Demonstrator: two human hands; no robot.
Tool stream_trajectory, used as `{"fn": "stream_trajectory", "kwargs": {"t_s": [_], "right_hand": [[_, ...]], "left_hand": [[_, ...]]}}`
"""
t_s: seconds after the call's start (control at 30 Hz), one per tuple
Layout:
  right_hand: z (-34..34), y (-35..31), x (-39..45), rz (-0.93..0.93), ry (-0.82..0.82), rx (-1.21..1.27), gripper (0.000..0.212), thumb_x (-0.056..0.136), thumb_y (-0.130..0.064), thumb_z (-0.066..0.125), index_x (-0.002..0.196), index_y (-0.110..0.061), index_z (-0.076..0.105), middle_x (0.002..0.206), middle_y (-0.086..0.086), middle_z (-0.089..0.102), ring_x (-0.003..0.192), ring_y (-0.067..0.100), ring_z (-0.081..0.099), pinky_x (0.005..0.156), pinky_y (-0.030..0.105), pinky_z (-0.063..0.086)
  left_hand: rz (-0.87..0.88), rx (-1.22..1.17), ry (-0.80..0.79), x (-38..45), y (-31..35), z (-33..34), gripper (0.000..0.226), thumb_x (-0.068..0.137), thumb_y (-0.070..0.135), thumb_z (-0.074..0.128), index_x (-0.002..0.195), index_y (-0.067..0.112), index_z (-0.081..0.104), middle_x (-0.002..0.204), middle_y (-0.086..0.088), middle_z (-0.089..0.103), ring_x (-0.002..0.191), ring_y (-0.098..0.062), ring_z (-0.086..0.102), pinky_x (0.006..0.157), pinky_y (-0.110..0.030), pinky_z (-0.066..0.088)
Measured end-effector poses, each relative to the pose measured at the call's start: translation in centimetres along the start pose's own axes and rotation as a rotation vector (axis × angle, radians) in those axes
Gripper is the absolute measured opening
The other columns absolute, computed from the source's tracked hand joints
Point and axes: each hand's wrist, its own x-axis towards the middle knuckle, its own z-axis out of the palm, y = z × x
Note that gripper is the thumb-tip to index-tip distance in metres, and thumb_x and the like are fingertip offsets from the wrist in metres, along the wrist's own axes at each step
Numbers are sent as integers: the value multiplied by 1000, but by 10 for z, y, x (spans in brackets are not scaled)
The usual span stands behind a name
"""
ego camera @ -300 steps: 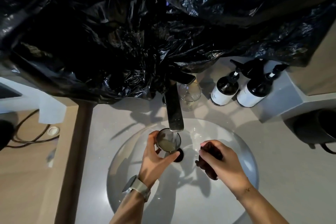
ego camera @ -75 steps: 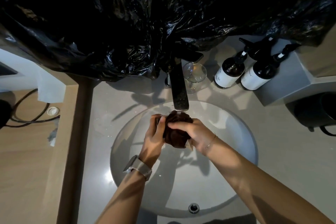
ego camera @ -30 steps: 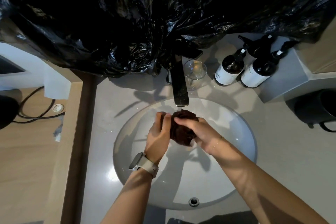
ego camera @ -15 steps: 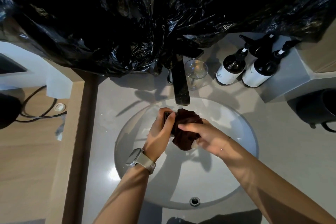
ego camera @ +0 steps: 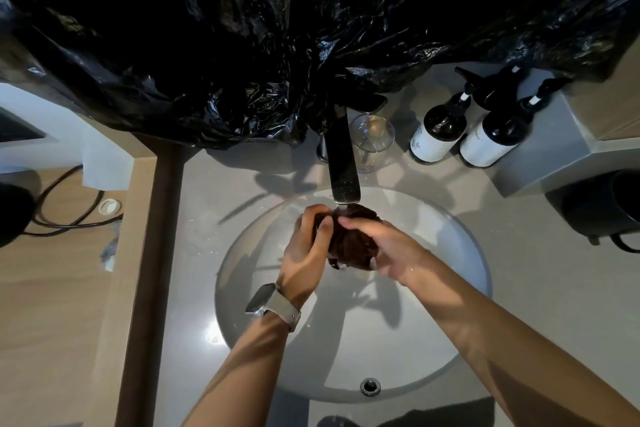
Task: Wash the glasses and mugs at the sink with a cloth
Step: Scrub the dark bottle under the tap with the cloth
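Over the round white sink [ego camera: 464, 274], my left hand [ego camera: 304, 253] grips a small glass [ego camera: 317, 222] under the tip of the dark tap [ego camera: 341, 163]. The glass is almost wholly hidden by my fingers and the cloth. A bunched dark brown cloth [ego camera: 353, 239] is pressed against the glass, and my right hand [ego camera: 388, 246] grips the cloth from the right. A thin stream of water falls from the tap onto the cloth. Behind the tap, a second clear glass [ego camera: 372, 142] stands upright on the counter.
Two dark pump bottles [ego camera: 436, 135] [ego camera: 491, 139] stand at the back right. At the right edge a black mug [ego camera: 602, 211] sits on the counter. Crumpled black plastic sheeting [ego camera: 277, 28] hangs over the back. A cable [ego camera: 69, 215] lies on the wooden surface to the left.
Ten seconds ago the glass and the cloth were held apart. Now both hands hold them together under the tap, and in the last second they have shifted only slightly as the cloth is worked on the glass.
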Motion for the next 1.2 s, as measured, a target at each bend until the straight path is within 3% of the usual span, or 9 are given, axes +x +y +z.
{"fn": "stream_trajectory", "kwargs": {"t_s": [0.2, 0.4, 0.57, 0.7, 0.77, 0.87, 0.93, 1.1, 1.2], "right_hand": [[4, 4, 2, -173, -38, -342, 22, 74, 0, 77, 95, 1, 73, 82, 9, 73, 78, 20, 70, 72, 25, 55], [11, -1, 16, -34, -12, -14, 27, 77, -15, 78, 102, -4, 72, 93, 16, 73, 83, 27, 71, 65, 33, 56], [19, 7, 13, -259, -78, -206, 27, 74, 6, 75, 96, -7, 73, 85, 10, 74, 79, 23, 71, 69, 30, 57], [18, 5, 19, -142, -5, -33, 26, 77, -10, 77, 102, -4, 72, 94, 15, 73, 87, 27, 70, 69, 33, 56], [15, 1, 19, -103, -18, 13, 26, 80, -11, 74, 104, -2, 71, 93, 14, 73, 87, 27, 70, 67, 32, 56], [13, -1, 11, -203, -62, -145, 17, 78, -3, 75, 94, 2, 72, 83, 15, 74, 76, 29, 72, 66, 31, 56], [11, 3, 10, -239, -49, -288, 24, 72, -5, 80, 95, -4, 74, 90, 16, 75, 84, 31, 72, 76, 35, 57], [9, -6, 16, -62, -36, -38, 25, 79, -15, 76, 102, -8, 72, 103, 16, 73, 97, 29, 70, 87, 43, 56], [8, -10, 13, -96, -84, -112, 19, 79, -13, 75, 98, -10, 74, 98, 14, 74, 96, 28, 71, 90, 42, 55]], "left_hand": [[-565, -271, -48, 12, 10, -2, 49, 105, 51, 22, 111, 12, 51, 73, -10, 53, 48, -13, 46, 43, -22, 34], [-45, -155, 45, 8, -10, -7, 28, 96, 50, 41, 108, 28, 53, 102, -9, 57, 86, -14, 62, 64, -20, 52], [-690, -231, 45, 34, -6, -11, 56, 100, 61, 24, 103, 16, 57, 70, -9, 58, 41, -14, 52, 37, -22, 37], [-198, -50, 101, 19, -10, -8, 30, 99, 51, 37, 103, 25, 51, 94, -13, 60, 72, -21, 61, 65, -38, 52], [-52, -57, 60, 10, -9, -10, 28, 93, 55, 40, 103, 31, 52, 97, -7, 60, 81, -19, 61, 69, -30, 54], [-313, -299, 48, 14, 0, -5, 48, 98, 58, 32, 96, 15, 53, 66, -9, 54, 45, -14, 47, 38, -23, 37], [-540, -327, 59, 22, 6, -4, 53, 102, 56, 27, 89, 11, 52, 54, -6, 49, 34, -11, 41, 34, -19, 29], [-8, 61, 69, 8, -6, -10, 28, 94, 55, 41, 102, 31, 51, 93, -3, 62, 86, -21, 65, 73, -40, 55], [-122, -87, 28, 9, 0, -10, 31, 101, 47, 40, 106, 18, 50, 87, -6, 59, 72, -18, 59, 60, -27, 51]]}}
